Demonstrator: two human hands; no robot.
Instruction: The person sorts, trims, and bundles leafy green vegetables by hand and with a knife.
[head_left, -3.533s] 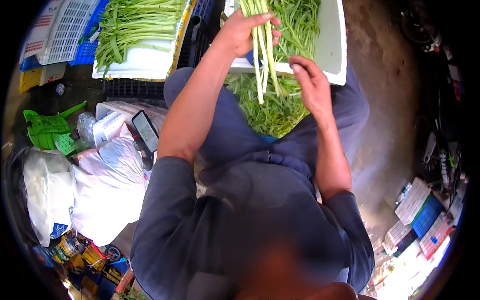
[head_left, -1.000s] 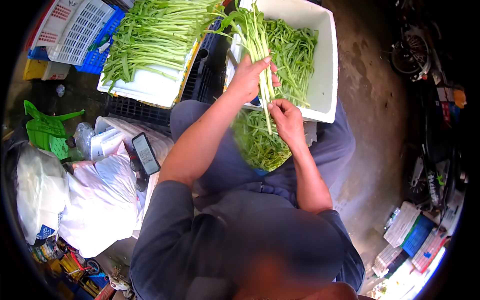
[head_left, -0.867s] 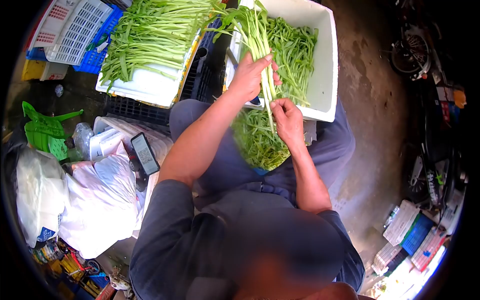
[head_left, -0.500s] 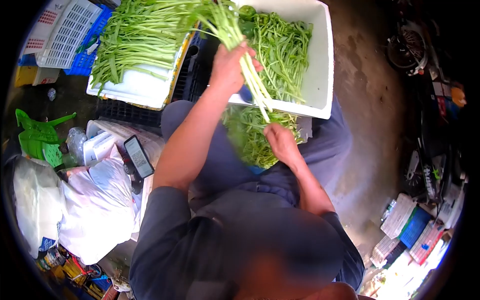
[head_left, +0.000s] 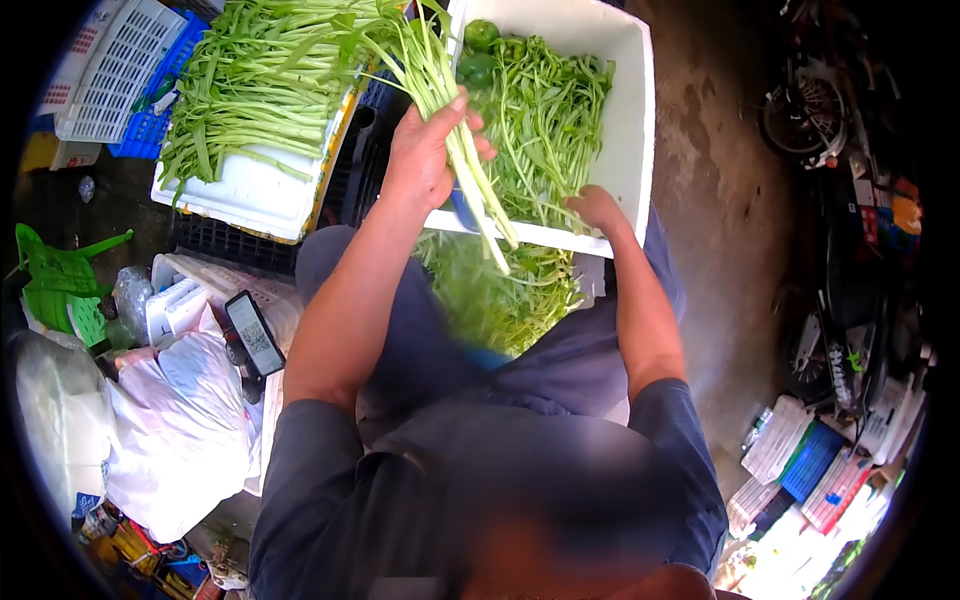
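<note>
My left hand (head_left: 432, 150) is closed round a bunch of water spinach (head_left: 465, 165), its leafy tops pointing up and away and its pale cut ends hanging down toward me. Over the near rim of a white foam box (head_left: 637, 120), my right hand (head_left: 598, 210) touches the loose water spinach (head_left: 545, 130) inside. Its fingers are curled, and what they pinch, if anything, is hidden. Two round green things (head_left: 480, 37) lie in the box's far left corner. Between my knees is a pile of leafy trimmings (head_left: 500, 300).
To the left, more water spinach (head_left: 270, 100) lies in rows on a white foam lid (head_left: 240, 195). A phone showing a code (head_left: 255, 335), a white bag (head_left: 180, 430) and a green plastic chair (head_left: 65, 270) are nearer. Motorbikes (head_left: 805, 110) stand at the right.
My right hand has left the stalk ends of the bunch and moved up and right to the foam box. My left hand still grips the bunch. The view has shifted slightly.
</note>
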